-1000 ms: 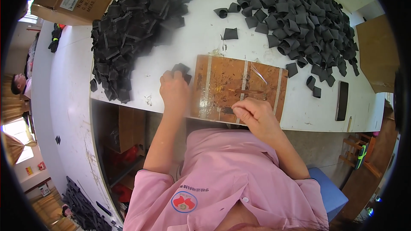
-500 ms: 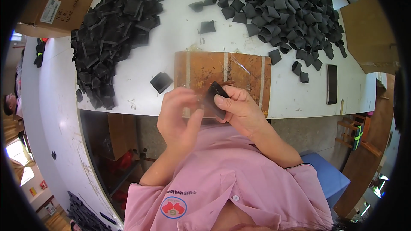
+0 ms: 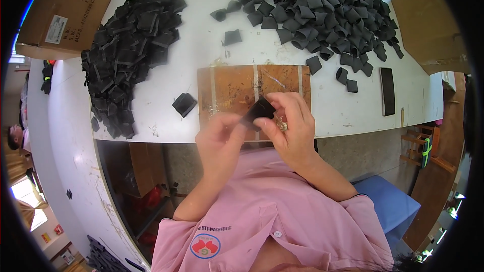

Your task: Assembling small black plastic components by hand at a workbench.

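A small black fabric sleeve (image 3: 260, 113) is up between my hands, above the front part of a brown board (image 3: 229, 88). My right hand (image 3: 295, 128) grips its right end, thumb in front and fingers behind. At the left end my left hand (image 3: 219, 136), slightly blurred, pinches it between thumb and fingers. My left fingertips are partly hidden behind the piece. A separate black sleeve (image 3: 184, 105) lies flat on the white table, just left of the board.
A heap of flat black pieces (image 3: 128, 55) covers the table's left. Many dark grey tube-like sleeves (image 3: 317, 10) are piled at the far right. A phone (image 3: 387, 91) lies on the right. Cardboard boxes stand at the far left (image 3: 65, 15) and far right (image 3: 428, 25).
My left hand has come in from beside the sleeve and closed on its left end. The sleeve has turned from steep to a flatter slant. The whole view has shifted slightly.
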A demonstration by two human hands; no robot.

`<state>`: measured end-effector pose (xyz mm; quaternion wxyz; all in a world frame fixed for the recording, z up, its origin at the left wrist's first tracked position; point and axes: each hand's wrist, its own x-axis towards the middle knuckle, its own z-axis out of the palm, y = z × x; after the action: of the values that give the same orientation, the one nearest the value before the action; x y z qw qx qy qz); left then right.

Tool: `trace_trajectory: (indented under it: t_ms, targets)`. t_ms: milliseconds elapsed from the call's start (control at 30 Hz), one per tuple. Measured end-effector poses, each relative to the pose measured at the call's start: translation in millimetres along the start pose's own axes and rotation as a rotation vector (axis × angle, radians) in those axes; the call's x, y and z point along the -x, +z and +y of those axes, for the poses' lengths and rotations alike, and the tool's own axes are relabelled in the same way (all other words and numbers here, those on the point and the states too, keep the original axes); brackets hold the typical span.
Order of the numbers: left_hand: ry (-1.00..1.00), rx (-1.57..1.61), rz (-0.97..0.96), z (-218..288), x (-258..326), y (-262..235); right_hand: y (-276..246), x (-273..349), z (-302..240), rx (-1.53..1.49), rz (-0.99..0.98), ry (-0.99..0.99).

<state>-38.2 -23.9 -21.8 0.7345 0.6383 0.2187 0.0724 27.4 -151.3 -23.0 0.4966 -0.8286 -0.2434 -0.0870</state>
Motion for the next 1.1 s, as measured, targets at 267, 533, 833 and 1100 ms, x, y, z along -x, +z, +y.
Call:
trace_trajectory:
  t_ms: [267, 533, 833, 1100]
  targets:
    - [0.132, -0.055, -0.011, 13, 2, 8, -13, 4, -22, 0.159, 0.231, -0.254]
    - [0.202, -0.213, -0.035, 17, 8, 3, -12, -3, -20, -0.064, -0.018, -0.251]
    - [0.299, -0.091, 0.283, 18, 5, 18, 5, -6, -11, 0.285, -0.045, -0.417]
    - [0.015, 0.255, -0.123, 27, 2, -3, -9, -15, -10, -0.842, -0.344, 0.438]
